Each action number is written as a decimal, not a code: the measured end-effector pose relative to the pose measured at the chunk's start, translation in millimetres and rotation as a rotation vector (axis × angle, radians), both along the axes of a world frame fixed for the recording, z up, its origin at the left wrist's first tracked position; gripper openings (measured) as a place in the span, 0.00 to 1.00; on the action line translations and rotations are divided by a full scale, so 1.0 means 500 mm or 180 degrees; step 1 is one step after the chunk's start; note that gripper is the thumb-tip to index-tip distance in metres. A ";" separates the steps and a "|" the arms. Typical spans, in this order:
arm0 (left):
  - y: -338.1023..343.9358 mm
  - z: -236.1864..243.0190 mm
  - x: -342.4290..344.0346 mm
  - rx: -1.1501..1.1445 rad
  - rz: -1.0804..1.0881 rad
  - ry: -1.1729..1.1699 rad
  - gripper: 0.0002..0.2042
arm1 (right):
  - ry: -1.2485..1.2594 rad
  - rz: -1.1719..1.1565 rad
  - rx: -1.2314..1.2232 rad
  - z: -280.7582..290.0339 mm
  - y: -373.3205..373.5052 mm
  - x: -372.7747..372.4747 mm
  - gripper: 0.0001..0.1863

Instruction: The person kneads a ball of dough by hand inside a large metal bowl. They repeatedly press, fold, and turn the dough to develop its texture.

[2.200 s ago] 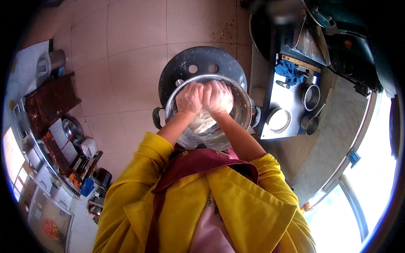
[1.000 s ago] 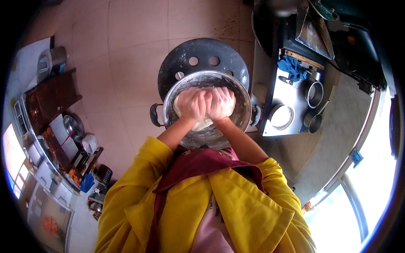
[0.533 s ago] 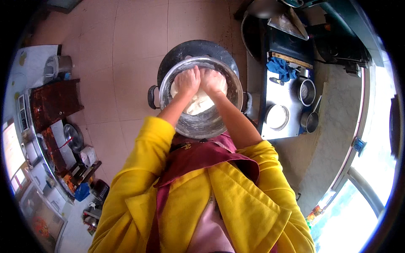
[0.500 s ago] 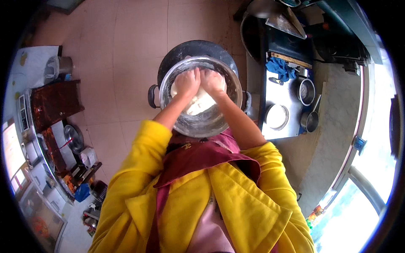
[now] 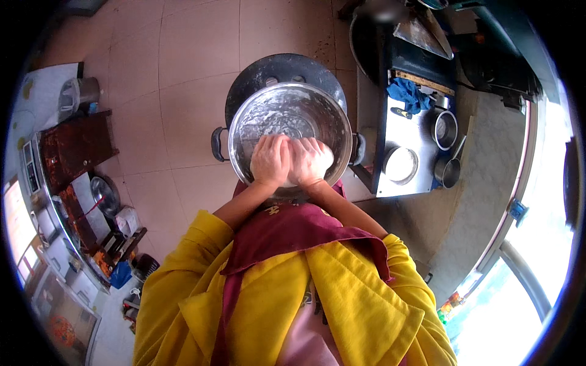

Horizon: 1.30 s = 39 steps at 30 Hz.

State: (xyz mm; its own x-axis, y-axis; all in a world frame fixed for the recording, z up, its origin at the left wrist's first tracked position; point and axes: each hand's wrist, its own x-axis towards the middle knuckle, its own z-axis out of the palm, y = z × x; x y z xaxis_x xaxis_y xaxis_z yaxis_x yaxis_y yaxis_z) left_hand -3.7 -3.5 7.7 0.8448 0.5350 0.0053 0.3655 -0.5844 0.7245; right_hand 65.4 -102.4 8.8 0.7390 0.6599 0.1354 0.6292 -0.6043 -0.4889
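A wide steel pot [image 5: 262,100] with two dark side handles stands in front of me, its inner wall streaked with white flour. White dough [image 5: 329,157] lies in its near part, mostly hidden beneath my hands. My left hand [image 5: 270,160] has its fingers curled over the dough, knuckles up. Right beside it, touching, my right hand [image 5: 308,160] grips the dough in the same way. Both wrists cross the pot's near rim. Under the far side of the pot shows a dark round stool top [image 5: 244,91] with holes in it.
On the right, a metal-topped counter [image 5: 394,186] holds a bowl of white powder [image 5: 401,166], a steel bowl [image 5: 445,130], a saucepan [image 5: 448,175] and a blue cloth [image 5: 408,96]. A rusty-brown cabinet [image 5: 79,149] stands on the left. Pink tiles [image 5: 195,73] cover the floor.
Both hands have drawn back from the pot's far part to its near part, pulling the dough along. The floured pot bottom beyond them now shows.
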 end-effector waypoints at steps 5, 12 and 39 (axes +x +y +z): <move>0.075 -0.045 0.083 0.0235 0.0213 -0.0343 0.04 | 0.0207 -0.0188 -0.0168 -0.038 0.062 0.052 0.09; 0.119 -0.118 0.130 -0.0050 0.0408 -0.0350 0.06 | 0.0364 -0.0015 0.0257 -0.066 0.135 0.134 0.08; 0.010 0.037 -0.017 -0.1204 0.0079 0.1882 0.51 | 0.1128 -0.1390 -0.1132 -0.117 0.020 0.146 0.40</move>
State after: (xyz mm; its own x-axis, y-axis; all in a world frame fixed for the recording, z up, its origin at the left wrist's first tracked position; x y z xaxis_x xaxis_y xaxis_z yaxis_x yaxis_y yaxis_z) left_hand -12.0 1.4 26.3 0.6361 0.4286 -0.6415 0.7709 -0.3179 0.5520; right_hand 138.2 -92.5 -49.5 0.9084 0.2493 -0.3357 0.1277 -0.9299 -0.3450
